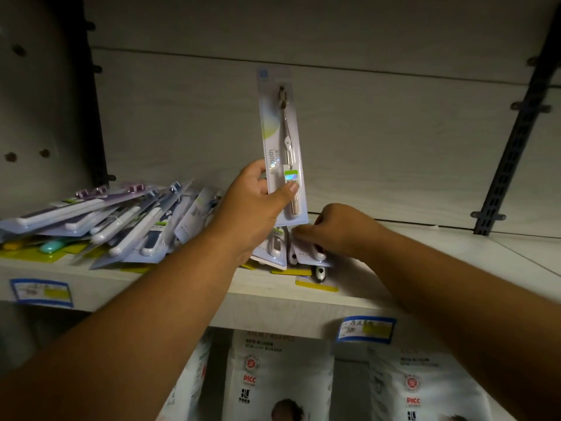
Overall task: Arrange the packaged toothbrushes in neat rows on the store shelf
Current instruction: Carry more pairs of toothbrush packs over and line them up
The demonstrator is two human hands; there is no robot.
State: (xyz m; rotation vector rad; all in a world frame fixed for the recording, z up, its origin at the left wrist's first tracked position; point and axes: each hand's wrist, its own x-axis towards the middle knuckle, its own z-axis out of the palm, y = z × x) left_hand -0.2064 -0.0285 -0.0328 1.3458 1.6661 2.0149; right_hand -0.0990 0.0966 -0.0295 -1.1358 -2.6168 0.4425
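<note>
The picture is dim and grainy with a greenish-grey cast. Light from the front catches the shelf edge (273, 302) and glints off the toothbrush pack (280, 141). Corners darken, the uprights (513, 141) bow with wide-angle distortion, and the bags (279, 375) below look soft.

The single head-worn wide-angle camera stands close before the shelf (182, 287) and faces straight into the bay. It is tipped slightly down, so the board's front edge crosses the lower middle and the back panel (394, 132) fills the upper half. Both forearms enter from the bottom corners and converge, with the left hand (258, 199) and right hand (337, 229) just below centre and near the lens. The wide lens bends the margins: the upright (516, 132) at right leans inward, the pile (106, 220) sits at the left edge, and the bags (279, 375) on the level beneath show along the bottom.
</note>
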